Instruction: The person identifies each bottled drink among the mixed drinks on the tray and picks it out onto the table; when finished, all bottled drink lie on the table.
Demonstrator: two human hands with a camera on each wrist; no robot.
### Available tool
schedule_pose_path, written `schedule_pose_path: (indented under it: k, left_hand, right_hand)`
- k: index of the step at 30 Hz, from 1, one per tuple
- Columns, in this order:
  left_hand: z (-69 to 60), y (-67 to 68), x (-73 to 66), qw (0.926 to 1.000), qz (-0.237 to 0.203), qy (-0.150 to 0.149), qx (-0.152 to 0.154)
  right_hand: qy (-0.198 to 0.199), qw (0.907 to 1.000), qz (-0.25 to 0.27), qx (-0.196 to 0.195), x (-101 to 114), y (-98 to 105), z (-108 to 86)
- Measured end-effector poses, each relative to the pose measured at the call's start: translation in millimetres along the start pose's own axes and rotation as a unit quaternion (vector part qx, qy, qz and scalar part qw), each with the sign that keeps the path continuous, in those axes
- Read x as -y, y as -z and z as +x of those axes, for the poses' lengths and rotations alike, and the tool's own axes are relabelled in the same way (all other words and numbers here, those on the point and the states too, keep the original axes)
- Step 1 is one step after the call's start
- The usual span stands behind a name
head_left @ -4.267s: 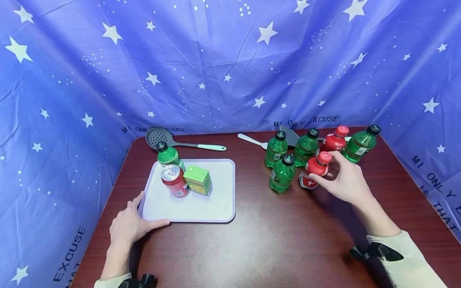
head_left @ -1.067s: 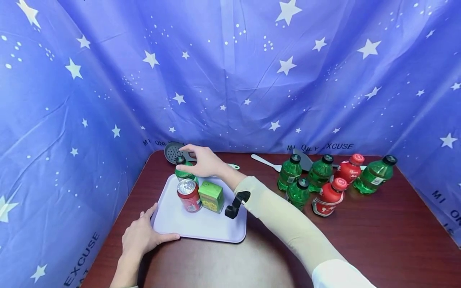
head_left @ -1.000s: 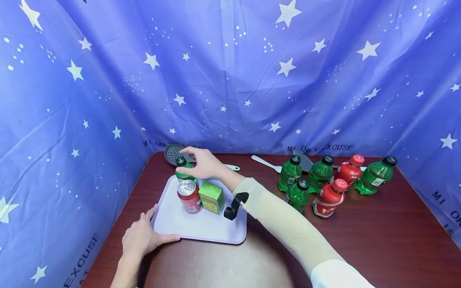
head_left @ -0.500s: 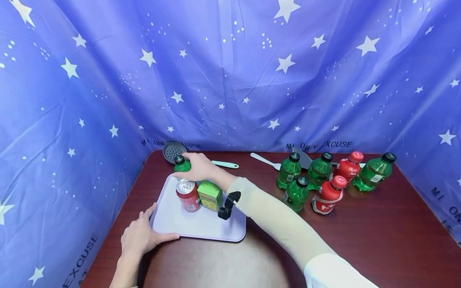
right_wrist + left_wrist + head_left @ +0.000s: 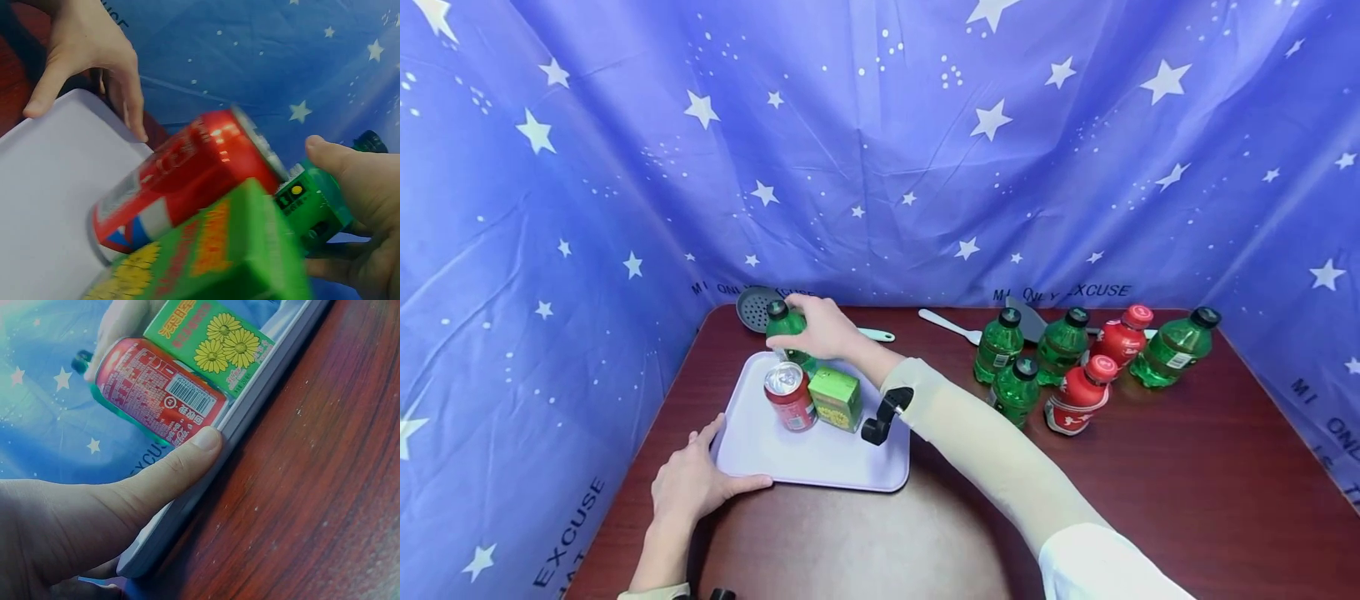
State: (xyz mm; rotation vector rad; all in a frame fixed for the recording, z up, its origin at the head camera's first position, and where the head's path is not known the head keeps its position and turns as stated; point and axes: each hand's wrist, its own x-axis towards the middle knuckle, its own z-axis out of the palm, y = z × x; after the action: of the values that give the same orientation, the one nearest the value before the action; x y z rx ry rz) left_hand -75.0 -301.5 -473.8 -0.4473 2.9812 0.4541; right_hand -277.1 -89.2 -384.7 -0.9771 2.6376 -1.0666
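My right hand grips a green soda bottle with a dark cap at the tray's far left; the right wrist view shows thumb and fingers on either side of it. Its base is hidden behind a red soda can in the head view. That can stands on the lilac tray beside a green drink carton printed with yellow flowers. At the tray's near left corner, my left hand is spread, its straight thumb resting along the front rim and its fingers along the left edge.
Several green soda bottles and two red bottles stand at the right. Behind them lies a dark turner, with a white utensil handle to their left. A slotted skimmer lies behind the tray. Starry curtains enclose the table.
My right hand has left a red bottle at the right, crossed to the tray and closed round the green bottle there, which now sits slightly higher. My left hand stays at the tray corner.
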Motion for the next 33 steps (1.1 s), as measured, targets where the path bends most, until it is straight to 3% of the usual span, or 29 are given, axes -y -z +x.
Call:
schedule_pose_path:
  k: [7, 14, 18, 25, 33]
  left_hand:
    - [2.2, 0.7, -0.9, 1.0000, -0.001, 0.001, 0.009]
    - [3.4, 0.8, 1.0, 1.0000, -0.001, -0.003, 0.006]
    - [2.9, -0.3, 2.6, 1.0000, -0.002, -0.005, 0.007]
    - [2.9, -0.1, 2.4, 1.0000, -0.004, -0.004, 0.004]
    - [2.5, -0.7, 1.8, 1.0000, -0.004, -0.005, 0.000]
  right_hand:
    - [0.002, 0.9966, 0.008, -0.082, 15, 39, -5.4]
    - [-0.008, 0.9886, -0.058, -0.139, 33, 84, -21.2]
    - [-0.009, 0.9847, -0.073, -0.158, 43, 111, -34.4]
    - [0.034, 0.9771, -0.076, -0.196, 53, 158, -62.0]
    - [0.026, 0.9731, -0.081, -0.214, 45, 203, -102.4]
